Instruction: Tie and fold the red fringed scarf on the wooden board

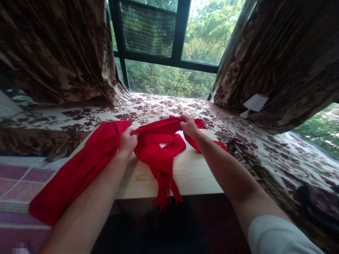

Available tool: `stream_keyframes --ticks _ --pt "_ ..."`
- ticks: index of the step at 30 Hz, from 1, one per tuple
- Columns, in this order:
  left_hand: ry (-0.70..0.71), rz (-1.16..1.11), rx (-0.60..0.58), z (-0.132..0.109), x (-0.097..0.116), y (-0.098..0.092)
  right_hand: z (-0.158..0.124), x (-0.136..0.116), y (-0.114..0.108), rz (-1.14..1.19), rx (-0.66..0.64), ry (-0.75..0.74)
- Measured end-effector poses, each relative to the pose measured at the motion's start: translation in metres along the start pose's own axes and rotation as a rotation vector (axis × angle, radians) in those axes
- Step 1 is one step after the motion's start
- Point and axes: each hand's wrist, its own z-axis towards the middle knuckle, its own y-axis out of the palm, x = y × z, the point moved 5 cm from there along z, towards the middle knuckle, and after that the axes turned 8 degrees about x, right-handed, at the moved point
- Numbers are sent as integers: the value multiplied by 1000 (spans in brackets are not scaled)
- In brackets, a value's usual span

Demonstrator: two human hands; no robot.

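Observation:
A long red scarf with fringed ends lies across a pale wooden tabletop. My left hand is closed, pinching a fold of the scarf near its middle. My right hand is closed on the scarf further right, and the stretch between the hands is pulled taut. One wide end trails off the table's left side toward me. A fringed end hangs over the front edge. Another part loops under my right forearm.
Brown floral curtains hang at both sides of a dark-framed window with green trees outside. A floral cloth covers the sill behind the table. A purple checked surface lies at the lower left.

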Motion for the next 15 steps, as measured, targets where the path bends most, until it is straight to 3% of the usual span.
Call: stream_keyframes --ticks 4,7,10,15 --pt "-292 -528 -241 0 10 19 5 -18 -2 222 -16 82" --pt "-478 -782 -398 -4 15 26 8 -26 1 399 -50 193" --pt "-608 -910 -426 -9 6 32 9 -28 5 448 -78 285" --pt "-758 -902 -541 -22 -16 47 8 -23 10 185 -114 394"
